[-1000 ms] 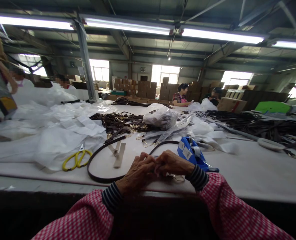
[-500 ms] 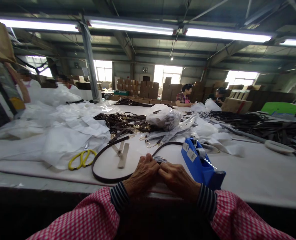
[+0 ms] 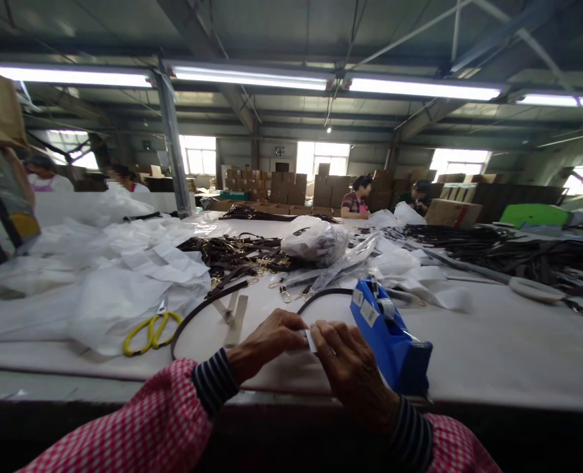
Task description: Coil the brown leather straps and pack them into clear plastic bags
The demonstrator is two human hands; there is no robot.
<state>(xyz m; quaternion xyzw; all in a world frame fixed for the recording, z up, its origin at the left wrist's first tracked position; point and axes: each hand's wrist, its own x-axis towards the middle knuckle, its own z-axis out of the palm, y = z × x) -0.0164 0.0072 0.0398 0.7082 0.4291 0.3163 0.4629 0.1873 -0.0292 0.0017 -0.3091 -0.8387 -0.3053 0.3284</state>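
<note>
Head view | here's the white slip [image 3: 311, 341], between the hands near the table's [image 3: 498, 355] front edge | right hand [image 3: 348, 358]: fingers clamped on it | left hand [image 3: 270, 338]: fingertips bunched beside it, grip I can't tell | blue tape dispenser [image 3: 404, 358] rightward, yellow-handled scissors [image 3: 150, 334] leftward

I've got lit fluorescent tubes [image 3: 249, 77] across the upper frame, steel roof beams [image 3: 188, 29] above. Bright windows [image 3: 305, 157] in a row above mid-frame, grey back wall [image 3: 233, 152]. Steel column [image 3: 171, 141] left of centre. Cardboard cartons [image 3: 288, 188] stacked centre-back. Pale-topped worktable [image 3: 508, 355] across my lower half, dark under its front edge.
</note>
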